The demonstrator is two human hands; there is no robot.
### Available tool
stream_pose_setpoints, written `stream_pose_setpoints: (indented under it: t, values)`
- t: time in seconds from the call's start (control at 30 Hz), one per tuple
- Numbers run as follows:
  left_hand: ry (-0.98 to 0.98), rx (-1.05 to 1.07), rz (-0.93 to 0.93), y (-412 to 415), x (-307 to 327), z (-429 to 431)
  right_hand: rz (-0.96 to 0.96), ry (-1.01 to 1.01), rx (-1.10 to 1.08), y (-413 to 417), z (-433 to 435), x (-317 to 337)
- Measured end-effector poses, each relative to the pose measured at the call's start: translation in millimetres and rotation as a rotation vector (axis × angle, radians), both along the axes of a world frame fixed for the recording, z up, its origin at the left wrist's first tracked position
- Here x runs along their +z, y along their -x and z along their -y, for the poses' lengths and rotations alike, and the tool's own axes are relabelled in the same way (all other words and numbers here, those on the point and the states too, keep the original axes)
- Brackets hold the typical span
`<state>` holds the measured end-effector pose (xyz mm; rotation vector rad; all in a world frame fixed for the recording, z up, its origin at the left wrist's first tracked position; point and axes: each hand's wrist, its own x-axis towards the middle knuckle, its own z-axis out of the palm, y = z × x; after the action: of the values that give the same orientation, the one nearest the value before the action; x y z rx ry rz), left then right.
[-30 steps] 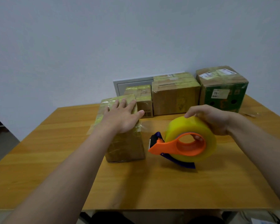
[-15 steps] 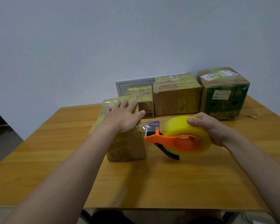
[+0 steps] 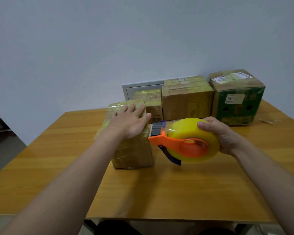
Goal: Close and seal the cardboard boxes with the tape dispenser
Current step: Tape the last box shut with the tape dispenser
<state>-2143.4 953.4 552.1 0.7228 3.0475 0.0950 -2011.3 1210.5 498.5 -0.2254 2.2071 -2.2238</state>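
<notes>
The left hand (image 3: 129,122) and right hand (image 3: 222,134) are bare, as are the left forearm (image 3: 85,167) and right forearm (image 3: 265,177) behind them. Nearer than both hands, dark clothing (image 3: 112,228) covers the lap.

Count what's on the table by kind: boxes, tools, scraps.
Cardboard boxes: 4 - near box, small box, middle box, green box; possible fifth behind middle, unclear
Tape dispenser: 1
Clear scrap: 1
Total: 6
</notes>
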Motion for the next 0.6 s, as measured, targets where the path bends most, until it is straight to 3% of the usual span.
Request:
stream_pose_setpoints:
  t: [0.6]
  values:
    - [-0.005,-0.042,-0.028,3.9,-3.1,2.1,-0.099,0.23,0.045,0.2,25.8,-13.8]
